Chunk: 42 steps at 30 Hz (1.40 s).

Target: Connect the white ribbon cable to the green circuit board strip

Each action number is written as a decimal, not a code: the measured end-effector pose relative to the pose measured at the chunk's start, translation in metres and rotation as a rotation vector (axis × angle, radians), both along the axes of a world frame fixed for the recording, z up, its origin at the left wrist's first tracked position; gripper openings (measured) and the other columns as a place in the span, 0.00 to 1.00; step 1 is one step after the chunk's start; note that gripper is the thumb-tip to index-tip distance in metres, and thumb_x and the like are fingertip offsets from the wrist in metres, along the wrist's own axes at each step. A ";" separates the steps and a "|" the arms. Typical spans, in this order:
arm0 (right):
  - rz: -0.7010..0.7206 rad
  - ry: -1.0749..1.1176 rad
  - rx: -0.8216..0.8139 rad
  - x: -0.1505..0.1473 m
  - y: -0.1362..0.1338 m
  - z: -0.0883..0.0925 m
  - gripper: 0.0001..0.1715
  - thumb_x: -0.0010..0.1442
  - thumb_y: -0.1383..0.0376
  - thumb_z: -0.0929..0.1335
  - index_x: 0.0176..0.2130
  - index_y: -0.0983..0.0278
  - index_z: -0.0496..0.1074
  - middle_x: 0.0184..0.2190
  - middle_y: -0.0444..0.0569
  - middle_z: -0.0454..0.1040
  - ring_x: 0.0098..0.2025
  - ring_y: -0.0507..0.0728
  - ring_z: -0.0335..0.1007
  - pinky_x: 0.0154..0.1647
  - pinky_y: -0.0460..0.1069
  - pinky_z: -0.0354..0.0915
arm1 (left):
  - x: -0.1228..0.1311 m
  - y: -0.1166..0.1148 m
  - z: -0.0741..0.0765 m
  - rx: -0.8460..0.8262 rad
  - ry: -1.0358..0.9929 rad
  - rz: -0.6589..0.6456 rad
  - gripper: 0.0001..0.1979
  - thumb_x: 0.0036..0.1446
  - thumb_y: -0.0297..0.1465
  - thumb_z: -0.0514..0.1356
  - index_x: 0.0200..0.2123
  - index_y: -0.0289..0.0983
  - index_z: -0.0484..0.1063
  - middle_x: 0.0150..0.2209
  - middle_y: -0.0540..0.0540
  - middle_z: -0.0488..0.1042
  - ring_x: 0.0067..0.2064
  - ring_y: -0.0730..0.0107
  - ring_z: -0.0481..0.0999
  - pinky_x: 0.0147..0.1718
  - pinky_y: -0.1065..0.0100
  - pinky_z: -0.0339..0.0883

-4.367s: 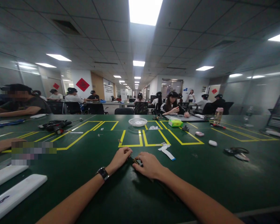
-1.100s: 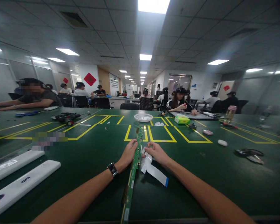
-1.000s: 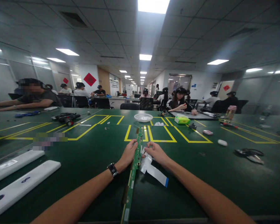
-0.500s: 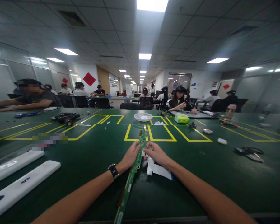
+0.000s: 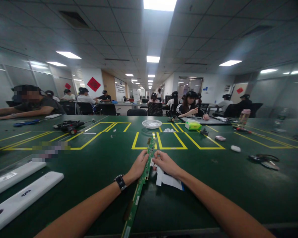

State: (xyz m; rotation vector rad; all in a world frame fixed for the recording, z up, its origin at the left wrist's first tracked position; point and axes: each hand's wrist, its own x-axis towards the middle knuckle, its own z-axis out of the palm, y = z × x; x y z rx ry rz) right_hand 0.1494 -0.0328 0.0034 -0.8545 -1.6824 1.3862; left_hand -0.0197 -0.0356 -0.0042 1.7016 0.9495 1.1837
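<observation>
A long, narrow green circuit board [image 5: 138, 195] slants from the front edge of the view up to the middle. My left hand [image 5: 139, 162], with a watch on its wrist, is closed around the board's left side in its upper part. At the board's right edge, my right hand [image 5: 166, 163] pinches the end of a white flat ribbon cable [image 5: 172, 181]. The cable hangs folded below that hand and has a blue tip. Where the cable end meets the board, my fingers hide whether it sits in a connector.
Two long white cases [image 5: 27, 200] lie at the left. Ahead stand a clear round dish [image 5: 151, 124] and a green tissue pack [image 5: 193, 125]. Black cable [image 5: 263, 161] and a white earbud case [image 5: 235, 148] lie at the right. Other people sit around the table and beyond.
Both hands keep almost the same position on the board and cable. The whole view has shifted very slightly.
</observation>
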 end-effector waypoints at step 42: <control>-0.011 0.079 -0.049 -0.003 0.001 -0.003 0.24 0.52 0.52 0.70 0.34 0.60 0.54 0.25 0.37 0.67 0.23 0.51 0.69 0.23 0.45 0.63 | 0.001 -0.007 0.003 -0.205 -0.154 -0.089 0.21 0.60 0.44 0.54 0.49 0.36 0.64 0.28 0.50 0.73 0.24 0.72 0.74 0.21 0.74 0.64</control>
